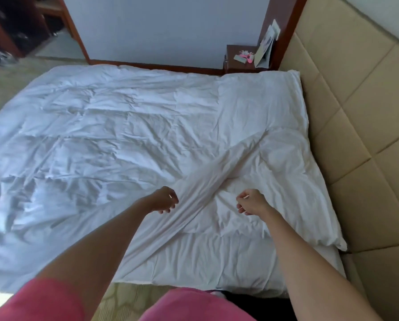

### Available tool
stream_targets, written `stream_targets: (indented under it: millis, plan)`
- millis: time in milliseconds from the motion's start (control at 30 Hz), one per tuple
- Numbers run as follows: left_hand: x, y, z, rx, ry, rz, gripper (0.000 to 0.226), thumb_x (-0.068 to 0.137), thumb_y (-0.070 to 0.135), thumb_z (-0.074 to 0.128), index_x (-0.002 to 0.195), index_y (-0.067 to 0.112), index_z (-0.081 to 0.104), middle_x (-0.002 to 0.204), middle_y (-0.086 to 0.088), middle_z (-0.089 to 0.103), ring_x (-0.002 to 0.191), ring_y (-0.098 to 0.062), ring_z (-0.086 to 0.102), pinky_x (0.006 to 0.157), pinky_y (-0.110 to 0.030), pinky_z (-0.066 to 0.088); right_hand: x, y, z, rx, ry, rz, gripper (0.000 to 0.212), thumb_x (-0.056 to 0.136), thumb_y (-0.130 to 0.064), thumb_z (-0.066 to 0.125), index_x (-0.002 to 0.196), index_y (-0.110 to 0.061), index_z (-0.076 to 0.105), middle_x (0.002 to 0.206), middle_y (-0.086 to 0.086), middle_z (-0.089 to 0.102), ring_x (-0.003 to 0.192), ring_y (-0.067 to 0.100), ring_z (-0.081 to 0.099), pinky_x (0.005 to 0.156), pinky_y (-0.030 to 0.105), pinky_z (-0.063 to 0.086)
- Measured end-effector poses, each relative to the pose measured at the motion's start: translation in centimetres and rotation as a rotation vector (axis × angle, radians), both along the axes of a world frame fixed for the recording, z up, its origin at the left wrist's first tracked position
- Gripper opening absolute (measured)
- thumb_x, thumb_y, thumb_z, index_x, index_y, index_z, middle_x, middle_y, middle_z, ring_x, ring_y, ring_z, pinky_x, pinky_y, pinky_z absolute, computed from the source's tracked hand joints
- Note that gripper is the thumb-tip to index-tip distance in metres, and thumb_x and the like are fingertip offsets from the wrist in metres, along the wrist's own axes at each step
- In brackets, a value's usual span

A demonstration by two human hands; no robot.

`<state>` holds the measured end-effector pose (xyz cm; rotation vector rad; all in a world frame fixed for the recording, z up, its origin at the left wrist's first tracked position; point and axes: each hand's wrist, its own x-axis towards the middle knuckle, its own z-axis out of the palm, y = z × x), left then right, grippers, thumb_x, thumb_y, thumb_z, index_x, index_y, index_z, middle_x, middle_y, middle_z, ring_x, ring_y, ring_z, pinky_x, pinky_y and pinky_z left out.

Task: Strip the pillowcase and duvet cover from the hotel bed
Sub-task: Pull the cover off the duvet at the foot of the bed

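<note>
Both hands over the duvet, near the head of the bed.

Our left hand (pixel 165 200) hung with loosely curled fingers against a raised ridge of the white duvet (pixel 129 126); whether its grip pinched the cloth we could not tell. Our right hand (pixel 251 202) was curled too, its grip unclear. The duvet lay spread across the bed, soft and limp, likely light; we judged its near edge the best hold.

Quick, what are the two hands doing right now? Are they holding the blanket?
Left hand: fingers curled beside a raised ridge of the white duvet cover; whether it grips the cloth cannot be told.
Right hand: fingers curled over the cover; grip cannot be told.
</note>
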<state>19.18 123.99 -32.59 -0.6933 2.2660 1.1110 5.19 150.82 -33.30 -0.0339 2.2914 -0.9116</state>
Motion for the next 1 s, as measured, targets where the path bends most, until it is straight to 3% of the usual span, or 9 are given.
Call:
stream_targets:
  millis: [200, 400, 567, 733, 833, 900, 1000]
  plan:
    - [12.9, -4.3, -2.5, 0.051, -0.086, 0.145, 0.023, 0.094, 0.009, 0.041, 0.096, 0.012, 0.063, 0.098, -0.01, 0.07, 0.077, -0.02, 0.068, 0.063, -0.028, 0.052, 9.9, -5.3, -3.4, 0.005, -0.127, 0.092, 0.009, 0.092, -0.011, 0.054, 0.093, -0.011, 0.063, 0.077, 0.007, 0.069, 0.06, 0.015, 0.065, 0.056, 0.025, 0.052]
    - [20.5, -6.4, -5.0, 0.091, -0.11, 0.275, 0.021, 0.096, 0.009, 0.042, 0.099, 0.008, 0.063, 0.099, -0.011, 0.07, 0.078, -0.021, 0.067, 0.064, -0.03, 0.052, 16.3, -8.4, -7.5, 0.048, -0.282, 0.151, 0.009, 0.094, -0.012, 0.055, 0.094, -0.01, 0.063, 0.08, 0.007, 0.07, 0.065, 0.015, 0.067, 0.06, 0.027, 0.053]
    - [23.7, -7.4, -7.0, 0.079, -0.162, 0.304, 0.025, 0.094, 0.005, 0.041, 0.104, 0.004, 0.064, 0.099, -0.012, 0.07, 0.076, -0.021, 0.065, 0.06, -0.028, 0.05, 18.0, -11.6, -8.7, 0.145, -0.209, 0.27, 0.013, 0.09, -0.009, 0.051, 0.093, -0.009, 0.064, 0.08, 0.008, 0.07, 0.069, 0.017, 0.065, 0.059, 0.026, 0.052]
    - [24.2, -8.4, -8.8, 0.055, -0.196, 0.292, 0.023, 0.093, 0.004, 0.043, 0.1, 0.005, 0.065, 0.095, -0.012, 0.07, 0.072, -0.019, 0.065, 0.051, -0.024, 0.047, 16.8, -14.3, -10.1, 0.296, -0.06, 0.53, 0.017, 0.092, -0.019, 0.051, 0.097, -0.01, 0.065, 0.096, 0.008, 0.066, 0.09, 0.024, 0.065, 0.082, 0.036, 0.056]
    - [23.7, -9.1, -10.6, 0.075, -0.216, 0.302, 0.022, 0.093, 0.006, 0.043, 0.098, 0.006, 0.064, 0.097, -0.014, 0.071, 0.072, -0.02, 0.065, 0.054, -0.025, 0.047, 16.0, -15.8, -11.0, 0.374, -0.014, 0.669, 0.019, 0.093, -0.017, 0.047, 0.104, -0.015, 0.063, 0.103, 0.004, 0.058, 0.096, 0.026, 0.061, 0.082, 0.036, 0.053]
    - [23.2, -9.6, -11.7, 0.079, -0.22, 0.312, 0.022, 0.093, 0.006, 0.043, 0.098, 0.005, 0.064, 0.097, -0.015, 0.071, 0.074, -0.022, 0.064, 0.057, -0.025, 0.048, 15.5, -17.0, -12.5, 0.299, -0.089, 0.591, 0.02, 0.09, -0.015, 0.048, 0.102, -0.015, 0.064, 0.107, 0.007, 0.062, 0.099, 0.027, 0.061, 0.08, 0.034, 0.052]
    - [22.5, -9.6, -13.5, 0.059, -0.235, 0.304, 0.024, 0.095, 0.006, 0.043, 0.104, 0.004, 0.065, 0.095, -0.01, 0.066, 0.081, -0.021, 0.062, 0.07, -0.027, 0.049, 15.2, -18.4, -15.5, 0.177, -0.264, 0.259, 0.025, 0.087, -0.016, 0.056, 0.109, -0.008, 0.064, 0.104, 0.01, 0.065, 0.092, 0.025, 0.061, 0.084, 0.039, 0.057]
